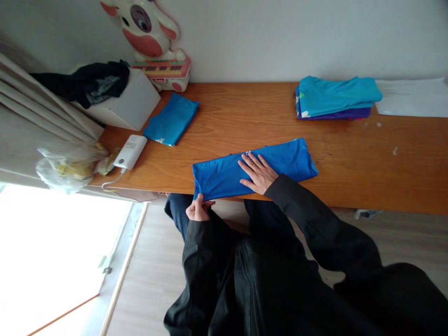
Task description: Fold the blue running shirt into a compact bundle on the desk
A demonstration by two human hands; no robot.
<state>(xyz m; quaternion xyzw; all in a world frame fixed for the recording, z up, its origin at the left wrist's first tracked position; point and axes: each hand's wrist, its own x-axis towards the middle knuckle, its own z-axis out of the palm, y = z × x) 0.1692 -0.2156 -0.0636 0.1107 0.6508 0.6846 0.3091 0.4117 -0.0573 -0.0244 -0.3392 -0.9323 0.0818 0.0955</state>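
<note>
A blue cloth (pixel 224 176), folded into a long strip, lies along the front edge of the wooden table (pixel 241 112); it looks like a garment, though its exact kind cannot be made out. My left hand (pixel 199 209) pinches its near left corner between thumb and fingers, at the table's edge. Flat on the middle of the strip rests my right hand (pixel 259 175), fingers spread, covering part of a small white print.
Behind lie a folded blue cloth (pixel 173 119) and a stack of folded cloths (pixel 338 98) beside a white sheet (pixel 413 97). At left are a white power bank (pixel 130 151) with a cable, a plastic bag (pixel 70 168), a white box (pixel 122 107) and a cow-shaped toy keyboard (pixel 161 70).
</note>
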